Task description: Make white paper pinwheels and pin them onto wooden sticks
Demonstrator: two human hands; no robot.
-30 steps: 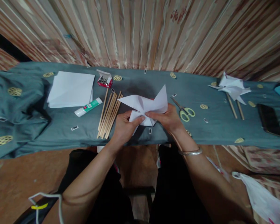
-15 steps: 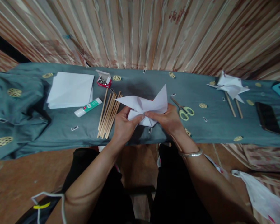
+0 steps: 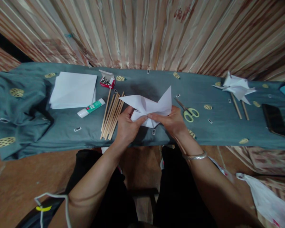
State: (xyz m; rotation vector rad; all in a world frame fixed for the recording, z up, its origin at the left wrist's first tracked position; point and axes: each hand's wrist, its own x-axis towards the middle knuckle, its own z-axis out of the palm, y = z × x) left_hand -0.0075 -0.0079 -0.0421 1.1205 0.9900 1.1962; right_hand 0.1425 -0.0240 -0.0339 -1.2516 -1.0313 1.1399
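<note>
White, pointed folded paper [image 3: 154, 107] is gripped by the fingers of the left hand [image 3: 128, 126] and right hand [image 3: 175, 123] over the grey-green cloth-covered bench [image 3: 220, 129], between slim wooden sticks [image 3: 112, 116] and green-handled metal scissors [image 3: 185, 109].

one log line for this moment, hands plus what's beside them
left hand: holds folded paper; right hand: holds same paper; left side: wooden sticks; right side: scissors
</note>
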